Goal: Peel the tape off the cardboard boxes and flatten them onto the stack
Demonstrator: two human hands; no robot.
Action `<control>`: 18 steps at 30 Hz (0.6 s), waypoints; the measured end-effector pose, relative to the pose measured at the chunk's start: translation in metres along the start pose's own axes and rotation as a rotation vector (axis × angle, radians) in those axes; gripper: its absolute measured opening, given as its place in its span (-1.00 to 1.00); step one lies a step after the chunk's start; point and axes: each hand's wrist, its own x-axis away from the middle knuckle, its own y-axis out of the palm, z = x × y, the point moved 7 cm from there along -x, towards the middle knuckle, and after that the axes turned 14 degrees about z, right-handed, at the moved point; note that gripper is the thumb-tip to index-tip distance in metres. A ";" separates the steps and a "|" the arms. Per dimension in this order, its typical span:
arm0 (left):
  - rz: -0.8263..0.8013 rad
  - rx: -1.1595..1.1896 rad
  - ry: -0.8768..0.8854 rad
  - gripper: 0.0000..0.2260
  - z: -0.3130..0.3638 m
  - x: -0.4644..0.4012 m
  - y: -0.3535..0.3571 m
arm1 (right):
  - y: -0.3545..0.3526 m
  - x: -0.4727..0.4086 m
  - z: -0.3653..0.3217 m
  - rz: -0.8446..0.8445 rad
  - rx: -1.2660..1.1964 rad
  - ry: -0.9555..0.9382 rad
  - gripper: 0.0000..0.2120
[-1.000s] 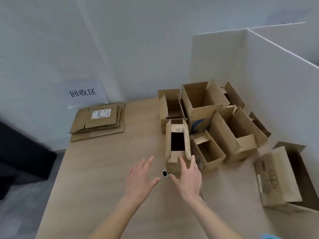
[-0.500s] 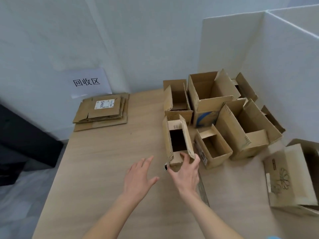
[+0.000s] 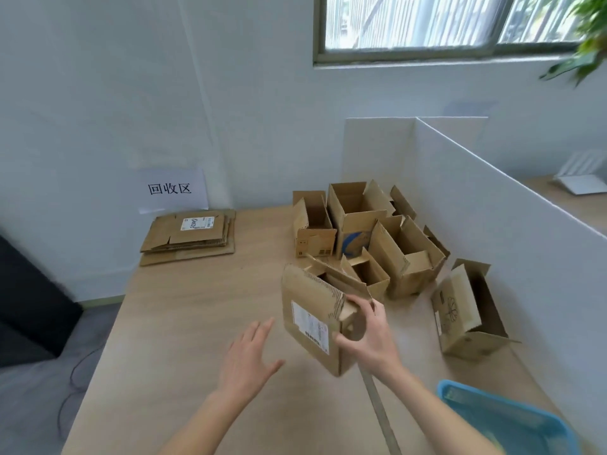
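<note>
My right hand [image 3: 368, 336] grips the near end of a small cardboard box [image 3: 312, 316], lifted and tilted over the wooden table [image 3: 184, 323]. A white shipping label shows on the box's side facing me, and its flaps stand open at the far end. My left hand [image 3: 249, 356] hovers open just left of the box, fingers spread, not touching it. A stack of flattened cardboard [image 3: 192, 234] lies at the table's far left, under a paper sign [image 3: 170, 188] on the wall.
Several open cardboard boxes [image 3: 371, 238] cluster at the far right against a white partition [image 3: 492, 224]. Another open box [image 3: 466, 310] lies on its side at the right. A blue plastic basket [image 3: 505, 421] sits at the near right corner. The table's left edge drops to the floor.
My right hand took hold of the small box and lifted it off the table toward me, tilting it so its labelled side faces me. The camera view tilted upward.
</note>
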 end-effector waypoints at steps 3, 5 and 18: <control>0.010 0.072 0.001 -0.18 0.004 0.035 -0.019 | -0.038 0.024 -0.036 0.021 -0.093 -0.025 -0.26; 0.036 0.134 -0.018 -0.12 0.005 0.051 -0.033 | -0.061 0.034 -0.057 0.031 -0.105 -0.071 -0.27; 0.185 0.607 -0.018 0.18 0.042 0.104 -0.063 | -0.109 0.096 -0.089 -0.237 -0.215 0.047 -0.29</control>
